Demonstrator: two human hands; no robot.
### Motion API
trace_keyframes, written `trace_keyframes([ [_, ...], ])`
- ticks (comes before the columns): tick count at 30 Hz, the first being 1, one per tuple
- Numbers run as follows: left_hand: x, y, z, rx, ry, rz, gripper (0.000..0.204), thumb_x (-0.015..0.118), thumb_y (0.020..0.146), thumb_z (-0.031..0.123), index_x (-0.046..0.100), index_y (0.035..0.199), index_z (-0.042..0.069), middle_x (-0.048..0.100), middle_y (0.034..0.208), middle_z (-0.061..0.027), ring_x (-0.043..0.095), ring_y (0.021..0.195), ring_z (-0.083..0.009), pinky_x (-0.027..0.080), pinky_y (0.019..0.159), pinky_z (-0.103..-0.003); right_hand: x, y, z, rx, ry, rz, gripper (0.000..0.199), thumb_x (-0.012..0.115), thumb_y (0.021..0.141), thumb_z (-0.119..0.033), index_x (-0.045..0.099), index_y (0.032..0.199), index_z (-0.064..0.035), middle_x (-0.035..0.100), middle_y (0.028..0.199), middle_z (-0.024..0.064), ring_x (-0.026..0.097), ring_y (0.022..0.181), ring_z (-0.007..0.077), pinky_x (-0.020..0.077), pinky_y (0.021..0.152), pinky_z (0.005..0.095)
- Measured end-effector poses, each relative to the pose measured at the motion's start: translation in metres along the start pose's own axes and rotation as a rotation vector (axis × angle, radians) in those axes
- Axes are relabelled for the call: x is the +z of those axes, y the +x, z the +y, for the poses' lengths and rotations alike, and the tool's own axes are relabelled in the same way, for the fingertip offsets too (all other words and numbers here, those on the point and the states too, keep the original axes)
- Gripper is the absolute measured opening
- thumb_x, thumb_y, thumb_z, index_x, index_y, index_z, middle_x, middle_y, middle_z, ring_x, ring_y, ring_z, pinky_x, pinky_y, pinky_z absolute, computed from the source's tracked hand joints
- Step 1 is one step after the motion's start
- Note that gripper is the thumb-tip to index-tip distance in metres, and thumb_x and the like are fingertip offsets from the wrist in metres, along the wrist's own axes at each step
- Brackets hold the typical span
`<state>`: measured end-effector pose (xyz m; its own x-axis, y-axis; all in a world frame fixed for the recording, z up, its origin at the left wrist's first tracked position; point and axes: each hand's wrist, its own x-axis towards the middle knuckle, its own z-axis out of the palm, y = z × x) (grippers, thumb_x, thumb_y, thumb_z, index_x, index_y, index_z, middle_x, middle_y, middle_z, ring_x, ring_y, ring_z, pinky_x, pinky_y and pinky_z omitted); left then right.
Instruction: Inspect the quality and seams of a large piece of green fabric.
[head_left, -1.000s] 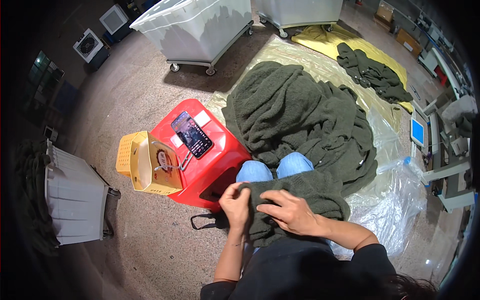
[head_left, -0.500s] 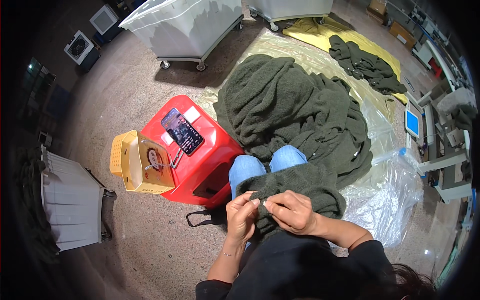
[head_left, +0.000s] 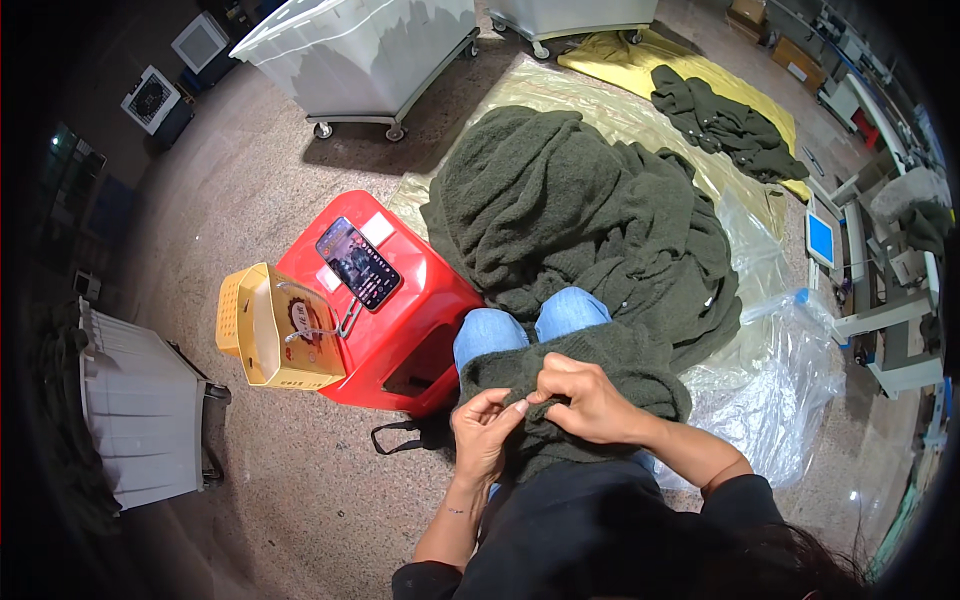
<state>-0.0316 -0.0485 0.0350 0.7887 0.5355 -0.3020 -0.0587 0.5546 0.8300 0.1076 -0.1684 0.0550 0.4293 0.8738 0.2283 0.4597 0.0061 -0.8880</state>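
Note:
A dark green knitted garment [head_left: 640, 365] lies bunched over my lap, across jeans-clad knees. My left hand [head_left: 482, 432] pinches a fold of it between thumb and fingers. Close against the left thumb tip, my right hand [head_left: 582, 400] has its fingers curled in a pinch over the same fold. Whatever is between the right fingertips is too small or too hidden to make out. Just beyond my knees, a large heap of dark green knitwear [head_left: 570, 210] is spread over plastic sheeting.
A red stool [head_left: 430, 290] at my left bears a phone [head_left: 358, 263] and a yellow box [head_left: 290, 345]. Wheeled grey-white bins [head_left: 370, 60] stand at the far side, another bin [head_left: 150, 410] at far left. Clear plastic [head_left: 770, 420] covers floor at right, beside a metal-framed machine [head_left: 880, 325].
My right hand has risen a little and turned, its knuckles now higher. The small pale spot between the fingertips no longer shows clearly. My left hand keeps its pinch. The view has shifted slightly.

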Motion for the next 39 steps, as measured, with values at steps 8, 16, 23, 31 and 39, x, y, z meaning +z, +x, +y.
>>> trace_keyframes([
  [8, -0.007, -0.004, -0.006, -0.121, 0.134, 0.040, 0.018, 0.069, 0.079, -0.009, 0.065, 0.096, -0.003, 0.063, 0.085, 0.0004, 0.056, 0.074, -0.0023, 0.045, 0.066, -0.016, -0.016, 0.014, 0.012, 0.337, 0.236, -0.389, 0.024, 0.075, 0.074, -0.014, 0.055, 0.076, -0.0006, 0.056, 0.070, 0.0013, 0.048, 0.067, 0.0093, 0.0417, 0.062, 0.0304],
  [16, -0.002, -0.004, -0.002, 0.036, 0.190, -0.043, 0.018, 0.068, 0.080, -0.009, 0.065, 0.097, -0.004, 0.063, 0.088, 0.0001, 0.056, 0.076, -0.0023, 0.045, 0.066, -0.015, -0.026, 0.015, -0.002, -0.042, 0.036, -0.321, 0.024, 0.063, 0.078, -0.009, 0.057, 0.100, -0.0015, 0.063, 0.088, 0.0155, 0.060, 0.081, 0.0387, 0.0468, 0.072, 0.0464],
  [23, 0.002, -0.006, 0.002, 0.315, 0.473, 0.005, 0.013, 0.067, 0.081, -0.008, 0.066, 0.092, -0.002, 0.065, 0.087, -0.0021, 0.057, 0.078, -0.0054, 0.046, 0.067, -0.019, -0.005, 0.003, -0.012, -0.108, -0.301, -0.137, 0.017, 0.061, 0.073, -0.010, 0.046, 0.073, -0.0021, 0.053, 0.068, 0.0136, 0.056, 0.059, 0.0361, 0.0442, 0.050, 0.0438],
  [31, 0.021, -0.016, -0.017, 0.620, 0.409, 0.184, 0.010, 0.066, 0.084, -0.004, 0.063, 0.093, -0.002, 0.063, 0.091, -0.0062, 0.058, 0.084, -0.0109, 0.046, 0.078, -0.022, 0.026, -0.006, 0.001, -0.382, -0.442, 0.304, 0.021, 0.067, 0.064, -0.006, 0.046, 0.068, -0.0056, 0.041, 0.061, 0.0067, 0.050, 0.049, 0.0227, 0.0434, 0.045, 0.0337],
  [39, 0.011, 0.001, -0.009, 0.411, 0.275, 0.111, 0.017, 0.062, 0.083, -0.010, 0.064, 0.099, -0.004, 0.064, 0.096, -0.0088, 0.060, 0.090, -0.0145, 0.047, 0.082, -0.026, 0.020, -0.003, 0.004, -0.420, -0.536, 0.309, 0.021, 0.068, 0.067, -0.004, 0.058, 0.086, -0.0021, 0.045, 0.070, 0.0051, 0.055, 0.058, 0.0200, 0.0463, 0.052, 0.0306],
])
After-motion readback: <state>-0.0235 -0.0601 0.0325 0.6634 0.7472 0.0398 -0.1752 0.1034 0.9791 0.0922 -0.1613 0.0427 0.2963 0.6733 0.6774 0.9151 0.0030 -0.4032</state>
